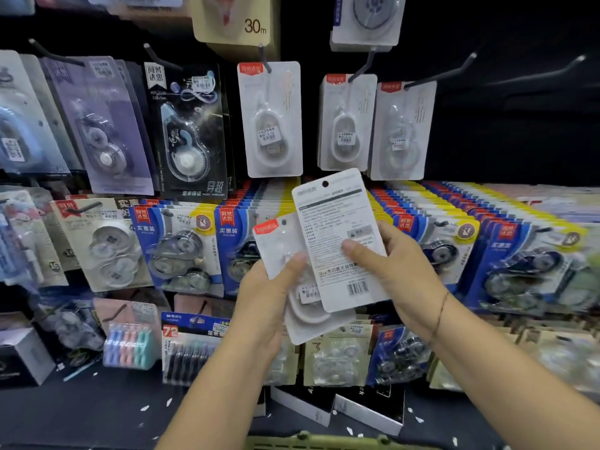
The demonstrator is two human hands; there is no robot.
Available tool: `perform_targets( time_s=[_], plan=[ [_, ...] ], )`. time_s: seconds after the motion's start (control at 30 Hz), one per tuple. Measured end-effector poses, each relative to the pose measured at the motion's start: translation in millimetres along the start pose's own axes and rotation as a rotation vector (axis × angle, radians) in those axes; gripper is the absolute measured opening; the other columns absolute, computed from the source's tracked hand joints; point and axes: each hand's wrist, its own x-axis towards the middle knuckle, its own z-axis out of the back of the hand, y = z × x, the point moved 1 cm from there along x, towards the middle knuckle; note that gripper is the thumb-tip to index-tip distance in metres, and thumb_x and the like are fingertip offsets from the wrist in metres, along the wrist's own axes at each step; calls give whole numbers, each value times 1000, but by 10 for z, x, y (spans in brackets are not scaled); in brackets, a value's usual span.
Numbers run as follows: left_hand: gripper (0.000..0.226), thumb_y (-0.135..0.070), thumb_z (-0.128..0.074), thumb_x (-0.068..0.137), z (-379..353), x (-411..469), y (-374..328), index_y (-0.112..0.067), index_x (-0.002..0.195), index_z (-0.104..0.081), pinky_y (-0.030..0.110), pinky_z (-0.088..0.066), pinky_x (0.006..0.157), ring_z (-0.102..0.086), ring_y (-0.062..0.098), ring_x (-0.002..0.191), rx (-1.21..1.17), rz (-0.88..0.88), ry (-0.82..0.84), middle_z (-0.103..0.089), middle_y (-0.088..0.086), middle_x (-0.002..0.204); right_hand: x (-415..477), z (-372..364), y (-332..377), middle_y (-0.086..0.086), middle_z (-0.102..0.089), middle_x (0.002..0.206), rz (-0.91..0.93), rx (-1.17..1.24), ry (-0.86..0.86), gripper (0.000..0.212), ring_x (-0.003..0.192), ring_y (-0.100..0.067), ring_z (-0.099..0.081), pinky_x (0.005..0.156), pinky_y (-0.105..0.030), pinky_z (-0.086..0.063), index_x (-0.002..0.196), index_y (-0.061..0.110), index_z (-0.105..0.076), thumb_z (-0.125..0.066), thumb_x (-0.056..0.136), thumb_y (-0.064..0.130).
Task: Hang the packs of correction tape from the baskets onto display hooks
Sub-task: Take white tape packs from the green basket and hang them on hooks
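Your left hand grips a front-facing correction tape pack; your right hand pinches a back-facing pack before the display hooks. They look light, stiff-carded and slippery; hold the card edges, keeping the hang hole clear.

Packs in left hand, right hand
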Motion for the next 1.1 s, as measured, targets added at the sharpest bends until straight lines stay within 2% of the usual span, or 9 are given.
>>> perform_targets(
  time_s=[0.2, 0.3, 0.37, 0.47, 0.63, 0.7, 0.8, 0.9, 1.1],
  plan=[
    [23, -18, -52, 102, -23, -9, -23, -19, 123, -60, 40, -57, 82, -71, 25, 102, -17, -48, -40, -72, 8, 116, -48, 35, 75, 11, -72, 99, 183, -99, -228, 20, 90, -7, -70, 77, -34, -58, 98, 31, -63, -64, 92, 13],
    [24, -18, -45, 105, -135, -71, -10, -20, 125, -58, 33, -60, 72, -74, 19, 94, -15, -12, 55, -75, 4, 109, -77, -125, 36, 12, -67, 116, 131, -74, -78, 27, 105, -5, -64, 90, -34, -55, 120, 31, -62, -60, 95, 23],
    [26, -19, -43, 105, -183, -109, 14, -21, 125, -59, 31, -60, 74, -74, 16, 93, 1, 5, 102, -76, 1, 107, -101, -227, 2, 23, -55, 130, 64, -53, 49, 41, 116, 8, -53, 96, -20, -47, 134, 38, -51, -56, 93, 41],
    [29, -21, -39, 107, -180, -118, 21, -20, 126, -61, 28, -59, 71, -74, 17, 94, -21, 34, 131, -76, 4, 106, -110, -273, -26, 33, -47, 128, -27, -12, 137, 53, 118, 14, -45, 97, -14, -42, 140, 43, -43, -45, 88, 56],
    [43, -44, -43, 98, -190, -180, -32, -19, 129, -61, 40, -56, 92, -71, 21, 105, -98, 79, 237, -74, 7, 114, -71, -225, -43, 23, -46, 132, -69, -42, 102, 58, 104, 19, -46, 75, -1, -43, 143, 35, -41, -63, 89, 37],
    [47, -42, -53, 90, -210, -194, -18, -18, 131, -59, 41, -53, 98, -70, 21, 108, -65, 41, 258, -73, 6, 117, -55, -203, -59, 20, -44, 137, -59, -55, 71, 76, 116, 8, -48, 82, -6, -44, 144, 32, -40, -71, 76, 44],
    [39, -23, -62, 89, -218, -175, -10, -12, 127, -61, 33, -60, 83, -73, 21, 101, -85, 6, 237, -75, 7, 111, -61, -197, -72, 23, -49, 134, -32, -1, 46, 76, 112, 10, -51, 82, -7, -45, 139, 32, -45, -69, 69, 46],
    [29, -5, -59, 93, -177, -145, -51, -6, 122, -62, 30, -59, 54, -76, 22, 80, -194, 32, 226, -77, 11, 100, -31, -147, -89, 10, -71, 109, -27, 143, 72, 32, 98, -6, -68, 81, -23, -55, 112, 29, -61, -69, 82, 22],
    [32, -11, -58, 94, -112, -62, -71, -6, 125, -61, 28, -59, 63, -75, 21, 87, -168, -54, 152, -75, 12, 106, 65, -29, 90, -3, -75, 97, -44, 80, 16, 48, 83, -14, -73, 64, -22, -56, 117, 9, -58, -77, 73, 13]
  ],
)
